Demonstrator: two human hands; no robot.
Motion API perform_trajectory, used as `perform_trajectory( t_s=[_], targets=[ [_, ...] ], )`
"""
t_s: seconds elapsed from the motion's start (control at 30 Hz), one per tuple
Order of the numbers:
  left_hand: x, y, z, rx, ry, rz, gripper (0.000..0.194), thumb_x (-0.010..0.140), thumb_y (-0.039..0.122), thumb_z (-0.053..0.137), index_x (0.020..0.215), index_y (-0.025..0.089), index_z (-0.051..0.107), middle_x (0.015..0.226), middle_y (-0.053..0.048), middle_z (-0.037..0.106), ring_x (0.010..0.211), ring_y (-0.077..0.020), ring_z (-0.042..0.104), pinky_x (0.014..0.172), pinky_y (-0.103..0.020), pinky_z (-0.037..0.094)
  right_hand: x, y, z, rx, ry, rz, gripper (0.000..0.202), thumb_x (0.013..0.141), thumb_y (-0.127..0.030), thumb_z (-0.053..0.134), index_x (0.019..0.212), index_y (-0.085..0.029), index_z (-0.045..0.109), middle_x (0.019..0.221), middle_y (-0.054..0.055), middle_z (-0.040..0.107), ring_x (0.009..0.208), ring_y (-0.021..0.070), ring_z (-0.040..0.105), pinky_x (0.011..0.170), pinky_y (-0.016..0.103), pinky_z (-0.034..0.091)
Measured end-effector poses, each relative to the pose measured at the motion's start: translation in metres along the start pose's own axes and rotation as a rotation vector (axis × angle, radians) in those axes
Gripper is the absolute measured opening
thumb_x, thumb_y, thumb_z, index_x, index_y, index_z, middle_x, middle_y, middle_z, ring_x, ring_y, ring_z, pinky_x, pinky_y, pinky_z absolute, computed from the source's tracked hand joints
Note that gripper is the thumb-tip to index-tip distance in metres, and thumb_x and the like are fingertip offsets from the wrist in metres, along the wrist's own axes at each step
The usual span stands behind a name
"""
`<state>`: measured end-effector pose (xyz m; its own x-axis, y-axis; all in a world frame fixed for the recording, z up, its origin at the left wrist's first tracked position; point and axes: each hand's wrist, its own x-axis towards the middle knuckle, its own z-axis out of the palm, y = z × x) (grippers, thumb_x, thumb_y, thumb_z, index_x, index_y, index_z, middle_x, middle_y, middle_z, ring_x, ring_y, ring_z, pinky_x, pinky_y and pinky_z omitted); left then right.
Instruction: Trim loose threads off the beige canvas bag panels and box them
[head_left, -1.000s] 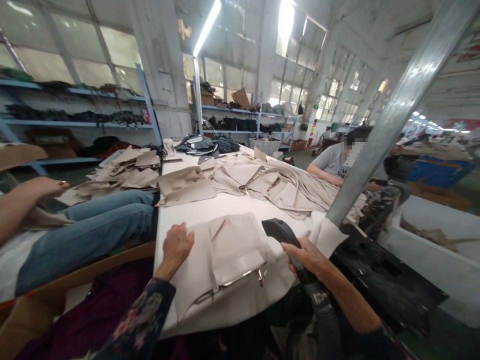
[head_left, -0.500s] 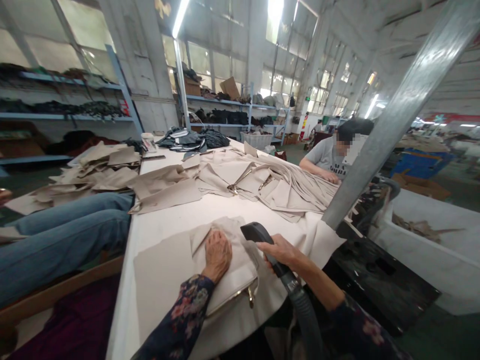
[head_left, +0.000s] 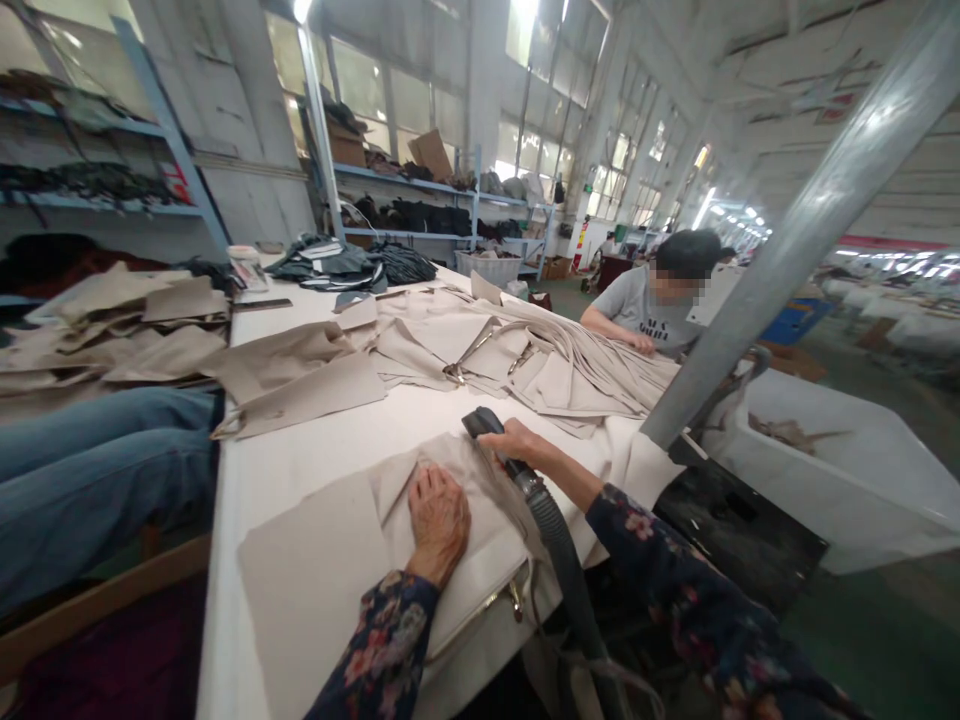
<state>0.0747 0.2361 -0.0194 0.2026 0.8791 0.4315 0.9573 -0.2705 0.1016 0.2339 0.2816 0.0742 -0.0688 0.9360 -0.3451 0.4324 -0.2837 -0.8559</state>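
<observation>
A beige bag (head_left: pixel 480 560) with a gold-coloured zip and metal clasp lies on the white table (head_left: pixel 300 470) in front of me. My left hand (head_left: pixel 438 522) rests flat on top of it, fingers stretched out. My right hand (head_left: pixel 517 448) grips a black vacuum nozzle (head_left: pixel 486 424) near its neck. The nozzle's head points left, just above the bag's far edge. From it a grey ribbed hose (head_left: pixel 559 545) runs down over the table's near edge. Under the bag's left side spreads a flat beige fabric piece (head_left: pixel 315 555).
Beige bag parts (head_left: pixel 480 350) lie heaped across the table, with dark folded goods (head_left: pixel 337 262) behind. A slanting metal post (head_left: pixel 787 230) rises at right, beside a white bin (head_left: pixel 840 460). A co-worker (head_left: pixel 652 300) sits across; someone's jeans-clad legs (head_left: pixel 112 450) are at left.
My right hand and the nozzle have moved left and away from me, over the bag's far side. My left hand stays on the bag. The view has turned slightly right.
</observation>
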Motion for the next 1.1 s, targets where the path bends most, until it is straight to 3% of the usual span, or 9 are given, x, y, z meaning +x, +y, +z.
perform_trajectory(
  t_s=[0.1, 0.23, 0.37, 0.47, 0.57, 0.7, 0.87, 1.0, 1.1],
  targets=[
    [0.004, -0.001, -0.008, -0.019, -0.012, -0.003, 0.039, 0.082, 0.019, 0.039, 0.11, -0.004, 0.055, 0.115, -0.025, 0.053, 0.113, -0.0349, 0.043, 0.091, -0.044, 0.034, -0.022, 0.006, -0.027, 0.051, 0.065, -0.005, 0.027, 0.08, -0.04, 0.056, 0.071, -0.016, 0.048, 0.052, 0.0, 0.055, 0.043, 0.0109, 0.052, 0.038, 0.021, 0.044],
    [0.005, 0.005, -0.025, -0.121, -0.092, 0.033, 0.033, 0.085, 0.025, 0.039, 0.102, 0.006, 0.059, 0.109, -0.019, 0.057, 0.108, -0.0294, 0.048, 0.09, -0.042, 0.037, -0.09, 0.034, -0.056, 0.091, 0.09, 0.012, 0.032, 0.076, -0.047, 0.059, 0.075, -0.016, 0.049, 0.056, 0.0, 0.057, 0.043, 0.0111, 0.053, 0.036, 0.02, 0.044],
    [-0.03, 0.021, -0.044, -0.22, -0.197, 0.341, 0.05, 0.079, 0.046, 0.052, 0.116, 0.013, 0.053, 0.123, -0.016, 0.052, 0.113, -0.0303, 0.045, 0.094, -0.044, 0.035, -0.167, 0.07, -0.056, 0.073, 0.078, 0.039, 0.039, 0.078, -0.052, 0.055, 0.067, -0.014, 0.051, 0.048, -0.001, 0.054, 0.038, 0.0105, 0.051, 0.035, 0.02, 0.041],
    [-0.065, 0.034, -0.054, -0.136, -0.199, 0.413, 0.062, 0.074, 0.039, 0.06, 0.128, 0.015, 0.043, 0.135, -0.018, 0.042, 0.123, -0.0369, 0.034, 0.098, -0.054, 0.026, -0.21, 0.092, -0.045, 0.101, 0.059, 0.044, 0.042, 0.08, -0.052, 0.051, 0.062, -0.014, 0.051, 0.044, -0.001, 0.053, 0.036, 0.0098, 0.049, 0.035, 0.019, 0.039],
    [-0.08, 0.043, -0.063, -0.155, -0.233, 0.318, 0.044, 0.079, 0.021, 0.049, 0.122, 0.012, 0.048, 0.13, -0.02, 0.046, 0.12, -0.0344, 0.039, 0.095, -0.049, 0.03, -0.239, 0.105, -0.035, 0.113, 0.086, 0.041, 0.039, 0.08, -0.049, 0.05, 0.061, -0.015, 0.051, 0.042, -0.002, 0.051, 0.034, 0.0095, 0.047, 0.035, 0.019, 0.038],
    [-0.067, 0.044, -0.081, -0.28, -0.289, 0.15, 0.027, 0.078, 0.008, 0.038, 0.094, 0.009, 0.059, 0.093, -0.019, 0.063, 0.091, -0.0281, 0.058, 0.076, -0.037, 0.042, -0.265, 0.112, -0.025, 0.127, 0.083, -0.035, 0.037, 0.081, -0.047, 0.05, 0.062, -0.015, 0.05, 0.042, -0.002, 0.051, 0.034, 0.0097, 0.047, 0.036, 0.02, 0.038],
    [-0.052, 0.012, -0.129, -0.407, -0.176, 0.057, 0.03, 0.084, 0.017, 0.032, 0.08, 0.015, 0.061, 0.072, -0.007, 0.065, 0.07, -0.0193, 0.06, 0.065, -0.027, 0.042, -0.295, 0.114, -0.014, 0.116, 0.054, -0.12, 0.038, 0.082, -0.047, 0.047, 0.062, -0.015, 0.05, 0.043, -0.002, 0.051, 0.034, 0.0096, 0.047, 0.036, 0.019, 0.037],
    [-0.073, -0.018, -0.177, -1.073, -0.003, -0.145, 0.027, 0.079, 0.03, 0.043, 0.09, 0.015, 0.062, 0.076, -0.004, 0.067, 0.072, -0.0189, 0.061, 0.062, -0.026, 0.046, -0.318, 0.1, -0.001, 0.06, -0.007, -0.208, 0.036, 0.084, -0.045, 0.047, 0.063, -0.016, 0.049, 0.044, -0.002, 0.051, 0.035, 0.0094, 0.047, 0.038, 0.019, 0.039],
    [-0.108, -0.024, -0.195, -1.553, 0.105, -0.304, 0.033, 0.068, 0.037, 0.057, 0.094, 0.016, 0.063, 0.072, -0.003, 0.067, 0.073, -0.0205, 0.063, 0.063, -0.028, 0.05, -0.331, 0.081, 0.01, 0.029, -0.049, -0.273, 0.033, 0.083, -0.043, 0.049, 0.063, -0.016, 0.047, 0.044, -0.003, 0.05, 0.036, 0.0088, 0.046, 0.039, 0.019, 0.039]
  ],
)
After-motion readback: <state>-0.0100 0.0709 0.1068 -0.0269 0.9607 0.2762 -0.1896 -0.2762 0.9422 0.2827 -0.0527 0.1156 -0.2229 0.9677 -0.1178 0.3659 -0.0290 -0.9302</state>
